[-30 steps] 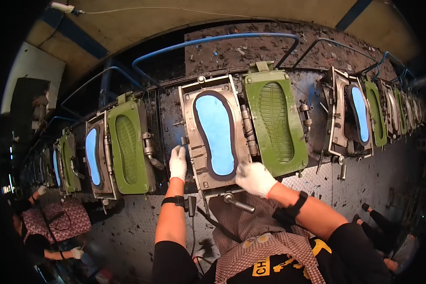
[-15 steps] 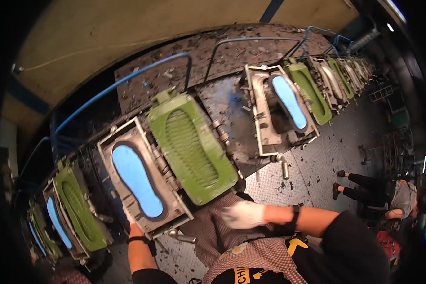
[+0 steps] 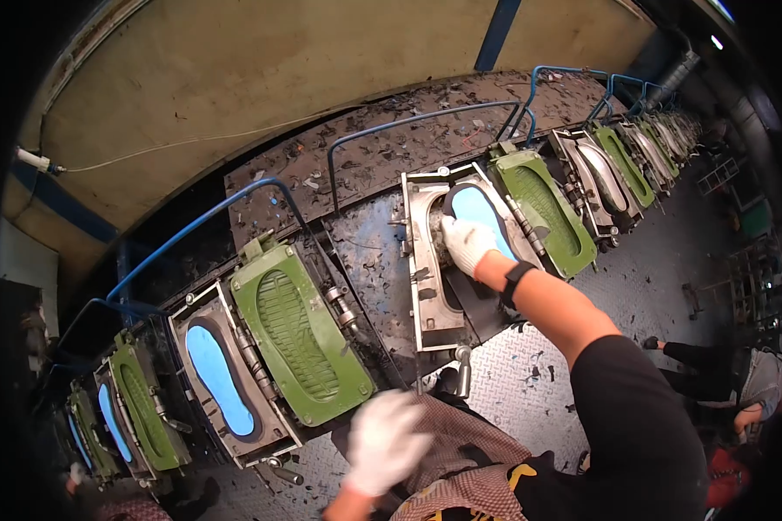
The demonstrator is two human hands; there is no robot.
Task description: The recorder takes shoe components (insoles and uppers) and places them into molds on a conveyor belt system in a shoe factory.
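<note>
My right hand point(image 3: 467, 245), in a white glove, reaches into the open metal mould point(image 3: 426, 295) at the centre right. Its fingers are curled at the left edge of a blue shoe sole point(image 3: 478, 208) with a dark rim; what they grip there is hidden. The hand covers part of the sole. Low in the middle, my left hand point(image 3: 387, 445), also in a white glove, is smeared by motion. It is in front of my checked apron, below a green mould lid point(image 3: 300, 339) with a ribbed sole-shaped hollow. Left of that lid, another blue sole point(image 3: 219, 378) lies in its metal mould.
More moulds with green lids point(image 3: 543, 204) run in a row to both sides. Blue rails point(image 3: 208, 230) stand behind them, before a ledge point(image 3: 313, 165) strewn with dark scraps. Handles point(image 3: 463, 372) jut from the mould fronts. Another person point(image 3: 756, 382) is at the far right.
My right hand has moved from before my apron up to the right mould. My left hand has left the left mould's side and come toward the middle. The view has shifted.
</note>
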